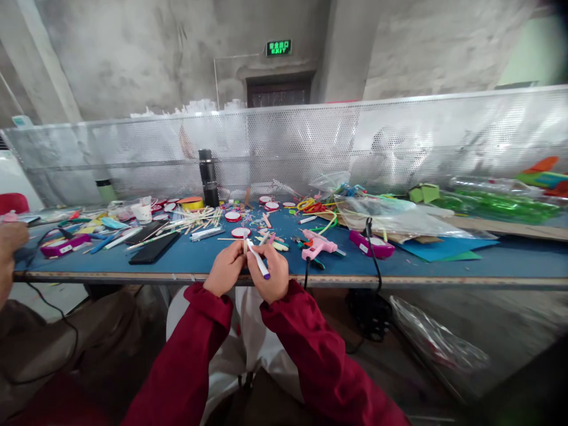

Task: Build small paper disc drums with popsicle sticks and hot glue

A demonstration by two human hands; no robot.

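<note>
My right hand (274,277) is closed round a white marker pen (258,261) with a purple end, which slants across the fingers. Close beside it, my left hand (225,269) pinches a small, pale, flat piece (245,245) that looks like a wooden stick; most of it is hidden by the fingers. Both hands are just above the table's front edge, nearly touching. Just beyond them lies a round white disc with a red rim (241,232). A pink hot glue gun (318,244) rests on the table to the right of my right hand.
Wooden sticks (202,219), a black phone (155,247) and a black bottle (208,180) are left of centre. Purple tape-like holders (373,244) (65,245) stand on both sides. Plastic bags (412,219) cover the right. Another person's hand (12,236) shows at far left.
</note>
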